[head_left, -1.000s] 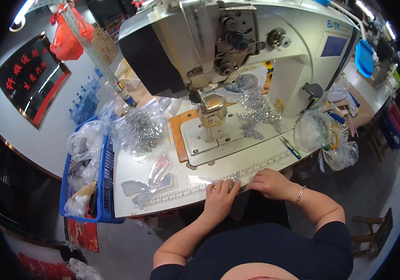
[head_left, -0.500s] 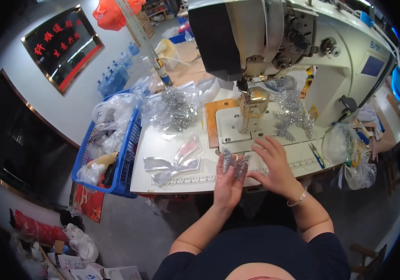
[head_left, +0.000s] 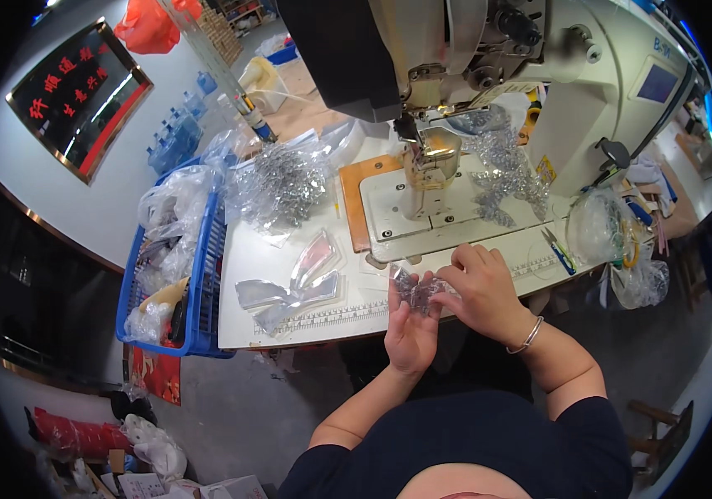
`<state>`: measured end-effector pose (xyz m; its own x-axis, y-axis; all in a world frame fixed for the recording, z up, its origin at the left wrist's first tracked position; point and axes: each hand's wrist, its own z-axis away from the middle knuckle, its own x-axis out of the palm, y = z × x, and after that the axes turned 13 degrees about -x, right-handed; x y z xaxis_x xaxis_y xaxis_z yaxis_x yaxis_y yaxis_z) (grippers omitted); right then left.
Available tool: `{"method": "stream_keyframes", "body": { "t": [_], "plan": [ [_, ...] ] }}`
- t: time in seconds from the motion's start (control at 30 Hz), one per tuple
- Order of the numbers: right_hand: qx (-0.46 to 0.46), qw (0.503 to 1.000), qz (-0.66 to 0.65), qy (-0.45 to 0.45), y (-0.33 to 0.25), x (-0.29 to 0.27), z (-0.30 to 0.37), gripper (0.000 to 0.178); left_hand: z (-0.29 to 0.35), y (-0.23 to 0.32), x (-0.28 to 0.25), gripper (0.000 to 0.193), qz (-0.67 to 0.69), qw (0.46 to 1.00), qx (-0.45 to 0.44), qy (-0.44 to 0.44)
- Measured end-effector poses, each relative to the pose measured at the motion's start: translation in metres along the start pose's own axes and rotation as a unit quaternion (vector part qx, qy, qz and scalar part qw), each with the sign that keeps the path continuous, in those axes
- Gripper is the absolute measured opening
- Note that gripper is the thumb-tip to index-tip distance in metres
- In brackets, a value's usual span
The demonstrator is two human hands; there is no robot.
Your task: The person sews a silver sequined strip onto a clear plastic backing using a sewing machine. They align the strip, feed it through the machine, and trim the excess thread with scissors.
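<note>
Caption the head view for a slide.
Both hands, left hand and right hand, hold a clear glittery piece before the sewing machine.

White worktable [head_left: 289,324] with sewing machine [head_left: 489,91], clear pieces [head_left: 293,287]

A sewing machine [head_left: 472,75] stands on the table [head_left: 239,274], a basket [head_left: 198,283] hanging off its left edge.

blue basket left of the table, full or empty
Full: the blue basket is packed with bulging clear plastic bags up to its rim.
</note>
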<state>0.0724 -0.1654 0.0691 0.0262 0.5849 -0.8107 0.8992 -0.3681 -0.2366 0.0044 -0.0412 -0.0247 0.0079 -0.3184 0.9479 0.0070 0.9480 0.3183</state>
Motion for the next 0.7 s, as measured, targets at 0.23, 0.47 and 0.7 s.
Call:
{"method": "stream_keyframes", "body": {
  "t": [0.23,0.47,0.7],
  "plan": [
    [0.068,0.911,-0.393,-0.107,0.013,-0.011,-0.018,0.011,-0.004,0.001,0.001,0.076,-0.019,0.997,0.0,-0.07],
    [0.034,0.964,-0.255,-0.067,0.016,0.0,-0.018,0.009,0.004,0.007,0.006,0.079,-0.061,0.997,-0.033,-0.04],
    [0.038,0.97,-0.236,-0.05,0.02,0.001,-0.015,0.007,0.006,0.012,0.01,0.074,-0.068,0.996,-0.044,-0.033]
  ]
}}
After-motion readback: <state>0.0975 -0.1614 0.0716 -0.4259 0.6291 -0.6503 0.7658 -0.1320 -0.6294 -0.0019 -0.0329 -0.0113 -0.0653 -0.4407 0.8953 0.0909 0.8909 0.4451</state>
